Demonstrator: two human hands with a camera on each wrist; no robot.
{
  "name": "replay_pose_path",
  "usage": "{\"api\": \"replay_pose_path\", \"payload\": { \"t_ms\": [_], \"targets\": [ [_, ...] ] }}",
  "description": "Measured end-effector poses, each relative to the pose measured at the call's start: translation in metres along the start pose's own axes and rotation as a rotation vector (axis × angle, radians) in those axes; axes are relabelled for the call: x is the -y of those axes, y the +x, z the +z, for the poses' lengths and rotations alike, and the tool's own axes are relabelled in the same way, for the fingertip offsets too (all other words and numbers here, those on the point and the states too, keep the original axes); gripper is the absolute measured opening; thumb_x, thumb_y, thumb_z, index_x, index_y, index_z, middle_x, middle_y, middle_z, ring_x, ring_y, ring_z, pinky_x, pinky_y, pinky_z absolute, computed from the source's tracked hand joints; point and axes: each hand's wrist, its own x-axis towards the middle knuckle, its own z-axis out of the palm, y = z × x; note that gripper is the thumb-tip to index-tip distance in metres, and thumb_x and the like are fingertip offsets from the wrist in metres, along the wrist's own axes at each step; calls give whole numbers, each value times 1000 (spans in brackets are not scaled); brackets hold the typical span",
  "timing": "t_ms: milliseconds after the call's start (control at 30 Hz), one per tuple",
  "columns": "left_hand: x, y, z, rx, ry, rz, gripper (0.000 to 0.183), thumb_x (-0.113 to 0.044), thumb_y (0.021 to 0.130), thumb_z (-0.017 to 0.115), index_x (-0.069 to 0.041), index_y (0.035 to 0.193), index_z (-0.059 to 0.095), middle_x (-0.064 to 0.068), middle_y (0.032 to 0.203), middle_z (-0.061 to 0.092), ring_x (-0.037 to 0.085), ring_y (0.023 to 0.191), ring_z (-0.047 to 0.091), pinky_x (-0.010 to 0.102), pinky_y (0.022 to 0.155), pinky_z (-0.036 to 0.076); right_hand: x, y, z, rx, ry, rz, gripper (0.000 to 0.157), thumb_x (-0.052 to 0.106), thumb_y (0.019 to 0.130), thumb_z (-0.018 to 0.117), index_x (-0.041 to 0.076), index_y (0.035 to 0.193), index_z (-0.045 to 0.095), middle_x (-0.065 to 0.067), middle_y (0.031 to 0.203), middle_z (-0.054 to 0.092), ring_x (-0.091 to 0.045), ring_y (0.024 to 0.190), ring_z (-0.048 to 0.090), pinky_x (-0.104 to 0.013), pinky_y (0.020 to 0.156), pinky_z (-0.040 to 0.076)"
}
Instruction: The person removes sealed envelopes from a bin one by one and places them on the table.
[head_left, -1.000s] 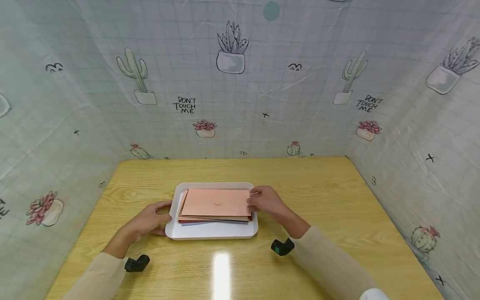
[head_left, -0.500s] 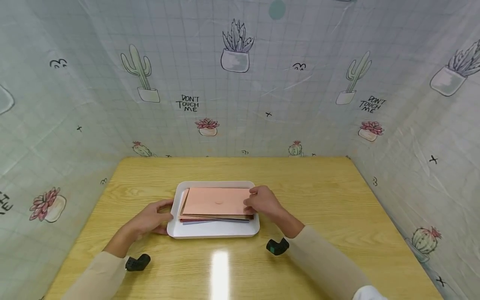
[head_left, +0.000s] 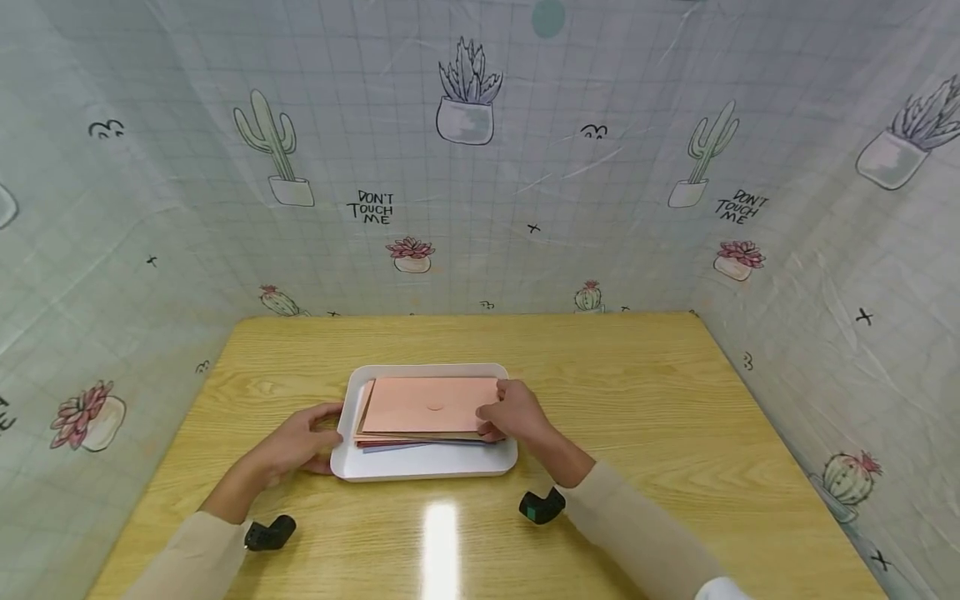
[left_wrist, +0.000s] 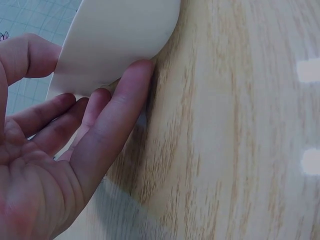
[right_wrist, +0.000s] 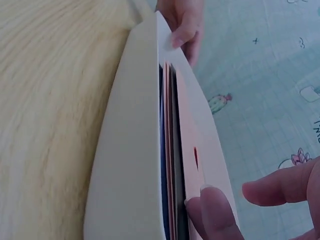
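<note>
In the head view, the person's left hand (head_left: 296, 437) held the left end of the white tray (head_left: 427, 463), probably to steady it against the right hand's work; the right hand (head_left: 519, 414) bent over the right end of the pink envelope (head_left: 420, 402), perhaps because the edges were easiest to reach there; this envelope lay topmost on a loose stack inside the tray, and a bluish layer (head_left: 386, 448) and reddish ones peeped out beneath its near edge; the tray, round-cornered and low-walled, stood on a glossy wood-grained table (head_left: 615, 392) before a creased, cactus-printed cloth (head_left: 555, 179).

In the left wrist view, one digit passed behind the rim while others lay along the outer wall, so the hand held the tray narrowly, with the wall between; the longest finger reached low, near the table; the wall looked smooth, curved and plastic.

In the right wrist view, two bent fingertips met the pink envelope's near edge, with another digit well apart from them; whether they pinched it or merely touched it, I could not tell; the thin, papery layers stood slightly fanned, a dark one (right_wrist: 179, 175) just under the pink, whose face bore a small curved cut.
</note>
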Motion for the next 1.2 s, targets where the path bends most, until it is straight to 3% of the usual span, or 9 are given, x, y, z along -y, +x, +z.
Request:
{"api": "replay_pose_path", "payload": {
  "t_ms": [133,300,467,833,1133,1200],
  "targets": [
    [1,-1,0,5,3,9,74,-9,102,57,3,164,18,37,157,38,30,107,71,46,82,66,0,-2,6,4,54,20,86,4,96,68,-6,164,17,-27,121,70,-18,73,76,-30,63,64],
    [3,-1,0,0,6,12,75,-9,101,58,3,164,19,38,155,41,31,107,71,47,81,66,-2,-3,9,0,139,36,85,3,97,66,-6,164,15,-28,141,59,-17,76,77,-28,59,62],
    [3,1,-1,-7,8,8,75,-11,101,60,1,164,21,36,156,41,29,106,71,45,81,66,-4,-1,9,-13,205,38,77,2,97,65,-7,162,24,-29,149,55,-15,75,76,-23,55,59],
    [5,1,-1,4,16,20,73,-10,104,56,1,165,18,37,152,45,29,108,71,45,80,65,-6,4,11,-16,260,19,67,0,95,64,-5,155,36,-26,135,58,-14,72,72,-23,54,58],
    [6,2,-1,-2,17,15,74,-10,103,57,1,165,18,36,147,51,29,108,71,45,81,65,-6,5,14,-109,247,-37,63,-4,89,65,-9,148,43,-22,130,55,-14,71,55,-23,57,48],
    [6,2,-1,-1,23,11,75,-11,103,59,1,165,18,35,145,53,29,108,71,44,81,65,-6,5,14,-110,238,-49,58,-4,89,66,-9,144,48,-14,112,60,-13,67,49,-23,56,42]
  ]
}}
